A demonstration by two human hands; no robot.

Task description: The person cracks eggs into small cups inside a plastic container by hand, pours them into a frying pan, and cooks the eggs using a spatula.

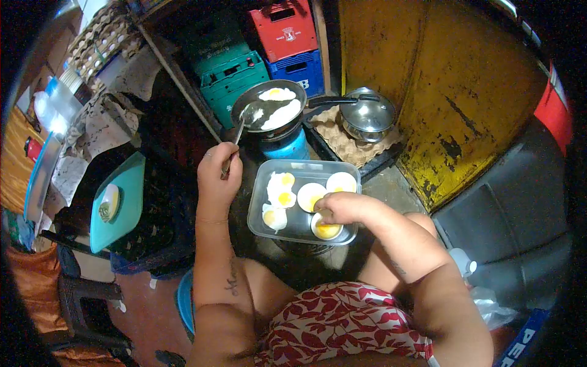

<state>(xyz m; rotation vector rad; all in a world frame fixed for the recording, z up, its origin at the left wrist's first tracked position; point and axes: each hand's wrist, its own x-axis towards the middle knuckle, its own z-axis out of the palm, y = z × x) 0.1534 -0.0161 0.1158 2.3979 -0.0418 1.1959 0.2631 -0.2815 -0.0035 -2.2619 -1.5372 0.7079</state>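
Plastic box (296,229) near pan (254,103) — presumably for easy reach.
Left hand (218,171) holds utensil (239,129); right hand (347,208) at egg (327,232) — grip unclear.

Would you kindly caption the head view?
Left hand with utensil at pan, right hand over eggs in plastic container.

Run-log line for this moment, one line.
left hand: grips utensil, tip at frying pan | right hand: fingers in plastic container | frying pan: eggs

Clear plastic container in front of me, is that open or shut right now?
Open: no lid covers the clear plastic container, and the right hand reaches in over its rim to the eggs.
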